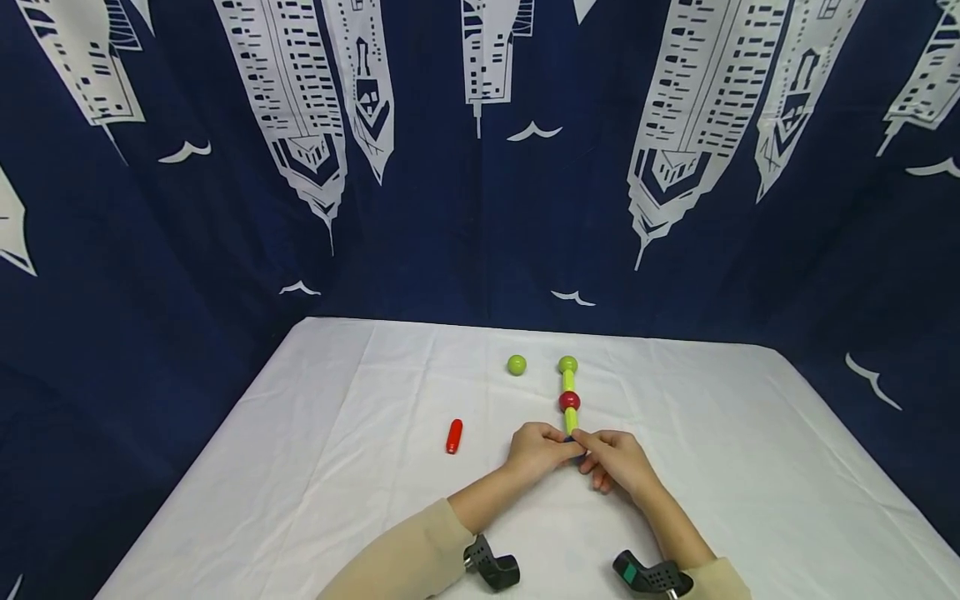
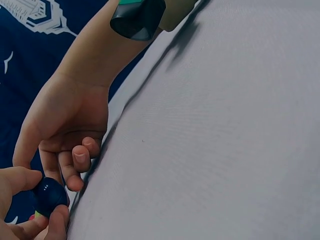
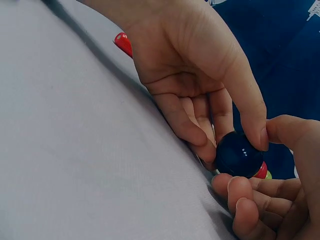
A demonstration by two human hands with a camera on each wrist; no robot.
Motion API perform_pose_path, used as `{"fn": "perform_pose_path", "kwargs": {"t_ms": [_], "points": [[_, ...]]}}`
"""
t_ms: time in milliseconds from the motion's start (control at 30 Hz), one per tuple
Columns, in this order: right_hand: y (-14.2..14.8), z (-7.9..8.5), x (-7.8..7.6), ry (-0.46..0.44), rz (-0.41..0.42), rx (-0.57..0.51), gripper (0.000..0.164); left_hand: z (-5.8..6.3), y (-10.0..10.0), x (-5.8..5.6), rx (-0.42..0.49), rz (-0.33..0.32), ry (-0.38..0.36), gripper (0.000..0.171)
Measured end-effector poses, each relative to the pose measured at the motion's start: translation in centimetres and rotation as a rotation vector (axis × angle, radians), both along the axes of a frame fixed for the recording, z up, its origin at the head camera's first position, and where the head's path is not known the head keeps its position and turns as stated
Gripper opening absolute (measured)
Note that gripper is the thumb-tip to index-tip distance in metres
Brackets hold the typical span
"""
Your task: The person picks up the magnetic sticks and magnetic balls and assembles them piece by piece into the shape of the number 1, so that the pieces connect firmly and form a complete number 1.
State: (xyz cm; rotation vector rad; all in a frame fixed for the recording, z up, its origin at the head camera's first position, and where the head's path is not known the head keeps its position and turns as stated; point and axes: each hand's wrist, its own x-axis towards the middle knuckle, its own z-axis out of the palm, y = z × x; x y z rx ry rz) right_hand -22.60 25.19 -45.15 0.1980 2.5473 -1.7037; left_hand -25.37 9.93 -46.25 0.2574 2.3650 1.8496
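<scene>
Both hands meet at a dark blue ball (image 3: 240, 154), at the near end of a straight chain. My left hand (image 1: 538, 450) holds the ball between thumb and fingers. From the other side my right hand (image 1: 618, 462) grips it too, fingertips against its surface. Beyond the ball run a yellow-green rod (image 1: 572, 420), a red ball (image 1: 569, 401), a second yellow-green rod (image 1: 568, 381) and a green ball (image 1: 567, 364) at the far end. The joint at the blue ball is mostly hidden by fingers.
A loose red rod (image 1: 454, 436) lies left of the hands. Near the chain's far end sits a separate green ball (image 1: 517, 365). White cloth covers the table (image 1: 300, 467), and a navy curtain (image 1: 480, 217) with printed buildings hangs behind it.
</scene>
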Motion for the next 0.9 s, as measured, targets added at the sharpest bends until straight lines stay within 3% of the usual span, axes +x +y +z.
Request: {"fn": "perform_pose_path", "kwargs": {"t_ms": [333,900], "points": [[-0.44,0.05,-0.46,-0.011,-0.030,-0.023,0.040,0.31,0.00,-0.32,0.001,0.002,0.002,0.019],[-0.84,0.11,-0.90,-0.037,-0.052,-0.114,0.030,0.21,-0.31,-0.69,0.020,-0.067,0.016,0.022]]}}
